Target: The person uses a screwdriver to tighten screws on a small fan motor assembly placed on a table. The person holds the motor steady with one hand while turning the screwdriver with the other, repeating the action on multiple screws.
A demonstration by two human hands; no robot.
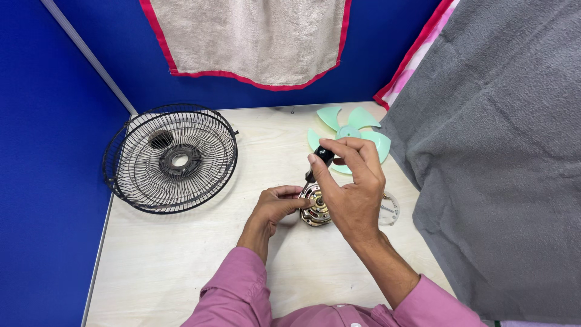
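A small metal fan motor (315, 209) with copper windings stands on the pale wooden table (181, 254). My left hand (275, 206) grips its left side and steadies it. My right hand (351, 188) is closed around the black handle of a screwdriver (321, 160), held nearly upright with its tip down on the top of the motor. Behind my right hand lies a mint green fan blade (357, 124), partly hidden by my fingers. A clear round plastic piece (390, 209) sits just right of the motor.
Black wire fan guards (172, 157) lie stacked at the table's left. A grey blanket (502, 151) hangs over the right edge. A beige towel with red trim (254, 36) hangs on the blue back wall (48, 121).
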